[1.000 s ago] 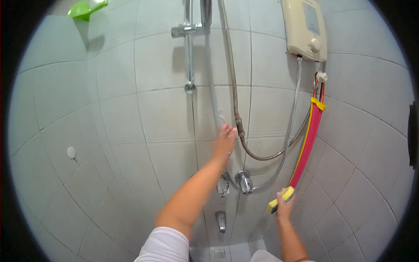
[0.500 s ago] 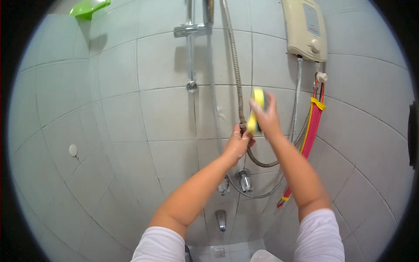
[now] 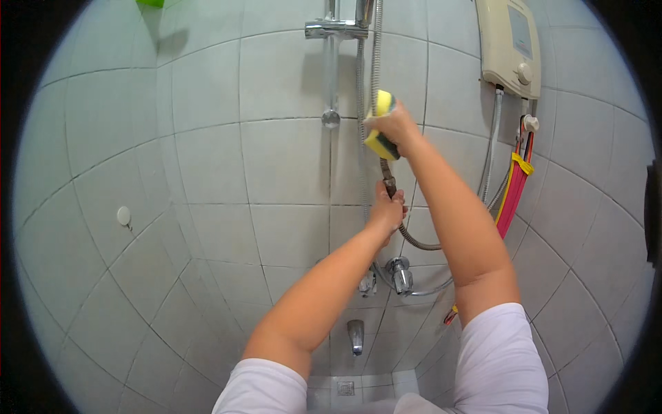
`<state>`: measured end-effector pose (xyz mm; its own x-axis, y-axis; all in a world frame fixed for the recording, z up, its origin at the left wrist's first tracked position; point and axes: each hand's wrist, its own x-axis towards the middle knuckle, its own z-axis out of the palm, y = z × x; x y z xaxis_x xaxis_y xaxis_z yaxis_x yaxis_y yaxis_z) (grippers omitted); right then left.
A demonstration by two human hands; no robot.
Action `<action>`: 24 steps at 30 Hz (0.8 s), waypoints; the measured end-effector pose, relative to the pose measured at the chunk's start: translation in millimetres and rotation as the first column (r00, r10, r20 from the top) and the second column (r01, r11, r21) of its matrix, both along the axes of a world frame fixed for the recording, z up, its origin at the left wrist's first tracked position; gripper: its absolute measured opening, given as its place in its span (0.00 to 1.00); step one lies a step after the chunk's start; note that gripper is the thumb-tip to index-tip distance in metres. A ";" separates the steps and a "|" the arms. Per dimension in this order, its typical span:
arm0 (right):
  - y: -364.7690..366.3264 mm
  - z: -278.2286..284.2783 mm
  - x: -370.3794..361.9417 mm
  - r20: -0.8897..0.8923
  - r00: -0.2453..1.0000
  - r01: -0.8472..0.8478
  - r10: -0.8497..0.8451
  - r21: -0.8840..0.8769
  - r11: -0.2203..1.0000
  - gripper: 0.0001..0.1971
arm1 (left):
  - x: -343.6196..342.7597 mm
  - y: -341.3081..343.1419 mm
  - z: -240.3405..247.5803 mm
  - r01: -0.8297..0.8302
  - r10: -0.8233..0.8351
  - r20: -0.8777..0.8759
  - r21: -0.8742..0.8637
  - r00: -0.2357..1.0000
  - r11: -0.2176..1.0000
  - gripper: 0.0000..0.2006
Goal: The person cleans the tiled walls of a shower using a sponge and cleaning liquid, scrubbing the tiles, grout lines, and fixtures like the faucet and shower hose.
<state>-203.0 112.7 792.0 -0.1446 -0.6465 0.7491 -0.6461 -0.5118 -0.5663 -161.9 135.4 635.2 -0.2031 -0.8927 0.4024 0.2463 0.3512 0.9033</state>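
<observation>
Sleeves: a white left sleeve and a white right sleeve end above bare forearms, both reaching up and forward.
Right grip: the right grip is closed on a yellow sponge with a dark green side.
Sponge: it sits against the upright run of a ribbed metal hose, above the left grip; whether it wraps fully round cannot be told.
Left grip: the left grip is closed around the hose, just below its dark coupling.
Hose below: it curves right from the left grip and passes behind the right forearm.
Fittings: a chrome tap and a spout stand out below the hands; a chrome rail is mounted left of the hose.
Right side: a cream heater is fixed high up, with a pink, yellow-edged strip hanging beneath.
Backdrop: grey-white tiled wall.
Floor: a square drain lies at the wall's foot.
</observation>
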 end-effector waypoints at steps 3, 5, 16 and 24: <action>11.3 32.1 -27.4 0.316 0.940 -0.154 0.131 0.050 0.987 0.34 | 1.4 14.4 -0.1 0.038 -0.017 0.290 -0.067 0.957 0.997 0.24; 22.4 47.0 -24.6 0.313 0.938 -0.144 0.148 -0.038 0.989 0.34 | 0.2 25.6 6.0 0.032 -0.005 0.334 -0.077 0.943 0.997 0.23; 28.4 -75.1 -42.2 -0.069 0.993 0.104 -0.095 0.145 0.984 0.36 | -12.3 -0.1 -23.6 0.041 -0.015 0.121 -0.217 0.993 0.975 0.20; 58.4 -142.1 -65.5 -0.207 0.966 0.179 -0.155 0.101 0.979 0.41 | -29.8 12.4 -54.4 0.168 -0.168 0.006 -0.035 0.986 0.985 0.23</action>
<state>-268.5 171.2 649.9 -0.1150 -0.7110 0.6937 -0.8215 -0.3246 -0.4688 -191.7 147.8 580.8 -0.3505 -0.8310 0.4320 0.3018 0.3364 0.8920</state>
